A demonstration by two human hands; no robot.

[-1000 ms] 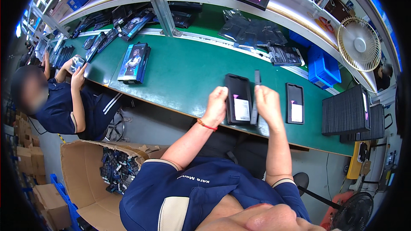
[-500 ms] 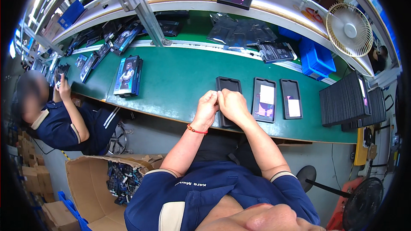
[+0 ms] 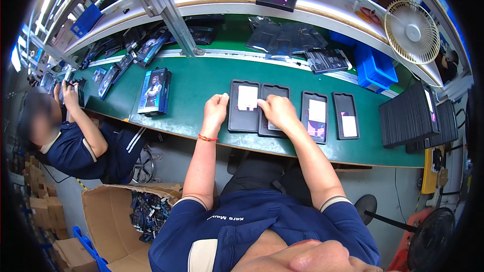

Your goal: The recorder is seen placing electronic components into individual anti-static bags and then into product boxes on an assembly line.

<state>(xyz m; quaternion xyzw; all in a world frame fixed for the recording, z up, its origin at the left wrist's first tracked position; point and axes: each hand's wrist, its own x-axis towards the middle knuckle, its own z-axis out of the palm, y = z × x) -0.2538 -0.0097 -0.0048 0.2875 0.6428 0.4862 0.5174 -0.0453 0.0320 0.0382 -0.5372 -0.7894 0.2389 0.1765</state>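
Note:
A shallow black tray (image 3: 244,125) with a white card (image 3: 247,97) in it is in front of me, tilted slightly and overlapping the edge of a second black tray (image 3: 276,90). My left hand (image 3: 216,112) is closed on the first tray's left edge. On its opposite edge, my right hand (image 3: 279,113) has its fingers closed, and its back covers part of the second tray. To the right lie a third tray (image 3: 306,102) with white and pink-purple cards and a fourth tray (image 3: 345,102) with a white card.
Tall stacks of black trays (image 3: 407,116) stand at the right, beneath a blue bin (image 3: 375,73) and a fan (image 3: 412,32). Printed boxes (image 3: 153,90) are stacked left of my hands. A co-worker (image 3: 75,136) sits at the left, near a large carton (image 3: 108,221).
My hands have moved apart, the left one going leftward. A tray with a white card is now between them, left of the tray they were over before.

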